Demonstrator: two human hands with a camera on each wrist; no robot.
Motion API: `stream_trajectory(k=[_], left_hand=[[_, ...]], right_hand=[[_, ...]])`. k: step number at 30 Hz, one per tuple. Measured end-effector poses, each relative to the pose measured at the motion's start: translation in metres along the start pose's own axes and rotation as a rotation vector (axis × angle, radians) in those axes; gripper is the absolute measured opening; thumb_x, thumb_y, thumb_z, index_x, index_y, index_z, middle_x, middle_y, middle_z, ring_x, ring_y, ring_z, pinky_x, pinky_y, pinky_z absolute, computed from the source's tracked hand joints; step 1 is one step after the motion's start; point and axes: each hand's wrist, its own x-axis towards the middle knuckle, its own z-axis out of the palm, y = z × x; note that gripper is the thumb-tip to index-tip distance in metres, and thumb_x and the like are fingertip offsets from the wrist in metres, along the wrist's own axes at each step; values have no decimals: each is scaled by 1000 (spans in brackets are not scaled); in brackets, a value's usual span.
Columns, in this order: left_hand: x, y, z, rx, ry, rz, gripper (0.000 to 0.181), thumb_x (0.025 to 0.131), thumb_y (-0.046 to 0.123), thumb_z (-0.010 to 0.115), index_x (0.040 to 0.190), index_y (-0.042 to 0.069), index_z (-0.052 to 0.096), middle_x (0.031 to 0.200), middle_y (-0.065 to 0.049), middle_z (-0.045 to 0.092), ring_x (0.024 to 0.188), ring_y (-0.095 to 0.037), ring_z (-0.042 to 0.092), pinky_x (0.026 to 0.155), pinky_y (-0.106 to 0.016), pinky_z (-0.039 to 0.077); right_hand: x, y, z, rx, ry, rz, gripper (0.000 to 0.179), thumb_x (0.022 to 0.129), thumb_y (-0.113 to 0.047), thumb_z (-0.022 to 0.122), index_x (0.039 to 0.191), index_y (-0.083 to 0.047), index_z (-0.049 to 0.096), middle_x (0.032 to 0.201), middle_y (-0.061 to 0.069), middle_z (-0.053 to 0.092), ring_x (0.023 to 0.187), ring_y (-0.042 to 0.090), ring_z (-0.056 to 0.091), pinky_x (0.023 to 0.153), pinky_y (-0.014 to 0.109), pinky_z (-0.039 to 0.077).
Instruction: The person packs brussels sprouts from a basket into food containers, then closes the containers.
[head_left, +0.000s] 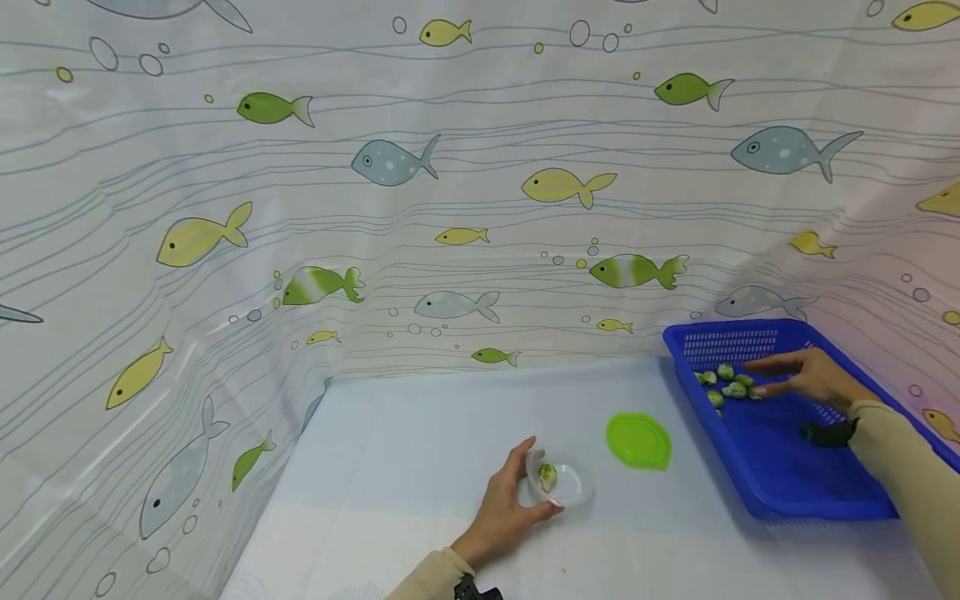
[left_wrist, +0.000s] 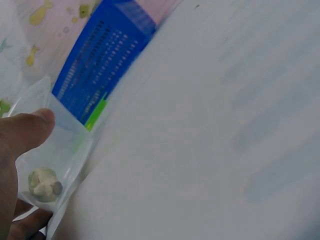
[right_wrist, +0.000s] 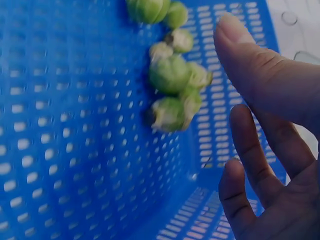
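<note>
Right hand (head_left: 816, 379): empty, loosely spread, near the small round green Brussels sprouts (head_left: 735, 389) in the blue perforated plastic basket (head_left: 772, 450). Sprouts bunched; a careless pinch might roll neighbours away. Left hand (head_left: 504, 504) grips the translucent round plastic bowl (head_left: 574, 483), one pale-green sprout (head_left: 548, 477) inside; squeezed unevenly, the bowl might tip.
</note>
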Motion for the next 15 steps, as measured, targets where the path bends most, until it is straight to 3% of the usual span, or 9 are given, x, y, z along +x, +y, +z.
stream_trajectory(k=[2, 4, 15], left_hand=[[0, 1, 0, -3, -3, -7, 99, 83, 27, 92, 162, 6, 36, 150, -13, 64, 134, -27, 64, 118, -38, 46], [0, 1, 0, 0, -5, -13, 100, 83, 28, 92, 162, 6, 35, 150, -12, 63, 134, -27, 64, 118, -38, 46], [0, 1, 0, 4, -7, -21, 100, 83, 30, 92, 162, 6, 36, 150, -12, 63, 134, -27, 64, 118, -39, 45]], right_hand=[[-1, 5, 0, -9, -5, 8, 64, 89, -33, 86, 139, 1, 68, 141, 29, 65, 131, 51, 59, 101, 78, 41], [-2, 9, 0, -14, -13, 24, 64, 88, -33, 87, 138, 2, 68, 140, 30, 65, 134, 59, 52, 101, 79, 40], [-2, 21, 4, -71, -55, 46, 58, 89, -31, 86, 133, 3, 71, 135, 32, 68, 132, 63, 52, 98, 81, 41]])
